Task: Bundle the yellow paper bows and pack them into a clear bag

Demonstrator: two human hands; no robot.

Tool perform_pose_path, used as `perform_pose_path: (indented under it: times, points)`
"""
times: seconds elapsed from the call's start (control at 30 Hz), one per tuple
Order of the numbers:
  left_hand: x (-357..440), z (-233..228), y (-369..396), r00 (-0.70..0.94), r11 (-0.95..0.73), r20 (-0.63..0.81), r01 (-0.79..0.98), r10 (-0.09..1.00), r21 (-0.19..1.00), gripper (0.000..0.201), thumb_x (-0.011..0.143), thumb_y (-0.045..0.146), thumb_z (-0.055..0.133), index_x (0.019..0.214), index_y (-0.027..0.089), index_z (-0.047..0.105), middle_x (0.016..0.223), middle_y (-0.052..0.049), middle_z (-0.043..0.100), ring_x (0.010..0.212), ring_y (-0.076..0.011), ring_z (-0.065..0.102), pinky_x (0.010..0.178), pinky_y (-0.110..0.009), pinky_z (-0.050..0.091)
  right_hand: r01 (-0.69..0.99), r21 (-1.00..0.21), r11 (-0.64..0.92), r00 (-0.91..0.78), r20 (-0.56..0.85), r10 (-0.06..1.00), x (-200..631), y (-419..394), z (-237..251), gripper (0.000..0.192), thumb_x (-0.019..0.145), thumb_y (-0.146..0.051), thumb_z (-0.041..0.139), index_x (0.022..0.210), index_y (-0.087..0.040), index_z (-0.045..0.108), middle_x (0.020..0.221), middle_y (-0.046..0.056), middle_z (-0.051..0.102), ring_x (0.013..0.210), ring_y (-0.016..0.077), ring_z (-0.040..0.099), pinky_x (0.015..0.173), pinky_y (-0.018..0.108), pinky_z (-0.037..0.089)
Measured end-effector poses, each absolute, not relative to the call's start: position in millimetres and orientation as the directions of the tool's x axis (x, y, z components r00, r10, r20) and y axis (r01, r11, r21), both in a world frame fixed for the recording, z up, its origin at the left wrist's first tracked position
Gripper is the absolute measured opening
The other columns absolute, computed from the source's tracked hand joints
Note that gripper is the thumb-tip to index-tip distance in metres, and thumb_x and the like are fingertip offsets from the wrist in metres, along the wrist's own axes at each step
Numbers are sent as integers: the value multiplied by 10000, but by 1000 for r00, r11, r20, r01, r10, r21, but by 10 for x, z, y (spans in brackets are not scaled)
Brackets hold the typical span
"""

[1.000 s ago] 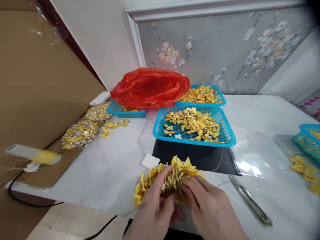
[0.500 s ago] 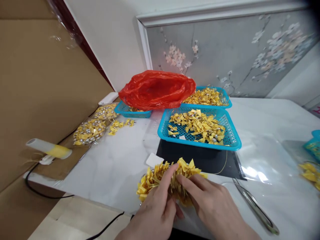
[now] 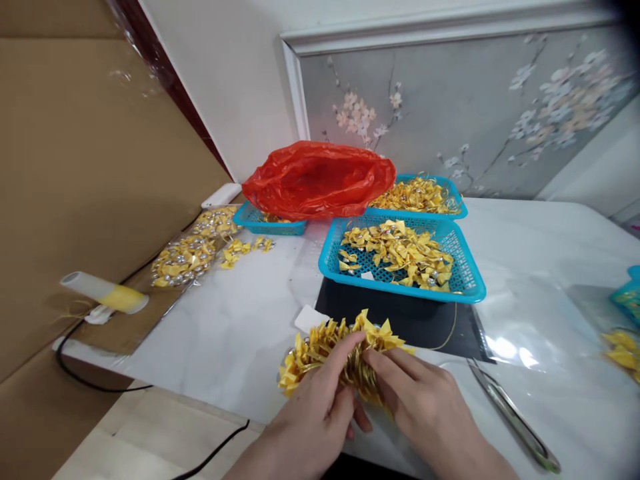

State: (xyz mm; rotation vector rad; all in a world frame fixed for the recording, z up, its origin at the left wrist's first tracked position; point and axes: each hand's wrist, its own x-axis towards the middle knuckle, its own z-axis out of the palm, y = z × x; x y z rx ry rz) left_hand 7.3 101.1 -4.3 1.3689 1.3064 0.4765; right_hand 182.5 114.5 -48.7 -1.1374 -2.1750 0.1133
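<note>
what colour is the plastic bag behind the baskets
Red-orange; the plastic bag shows clearly in the head view.

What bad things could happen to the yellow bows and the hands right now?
The left hand and right hand pinch a bow bunch near the table edge, so loose bows might drop to the floor. The scissors lie close by the right hand and could nick it. A thin wire from the bunch could snag the basket.
</note>
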Motion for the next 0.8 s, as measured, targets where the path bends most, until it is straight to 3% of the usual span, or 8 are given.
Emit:
perform_pose_path:
  times: [0.33,0.57,0.8]
  points:
    - [86,-72,1040,279,264,-384,384,880,885,528,914,165,295,1438,196,236,646,0,622,622,-196,608,650,-318,508,715,-350,605,-430,462,775,1824,1149,-515,362,862,-68,395,1152,-224,547,839,16,673,611,170,654,485,249,432]
    - [99,-24,1010,228,226,-362,465,904,856,546,883,156,319,1428,189,304,696,-22,656,677,-217,621,723,-327,498,755,-257,603,-486,398,778,1815,1166,-442,467,802,-63,419,1231,-237,485,881,44,615,643,177,644,448,227,429]
    - [61,-1,1007,216,171,-340,556,915,814,594,853,134,370,1439,232,353,759,-41,706,793,-253,631,767,-339,476,727,-252,638,-561,319,764,1852,1245,-371,464,801,-35,422,1210,-240,501,914,41,598,614,177,638,479,251,480]
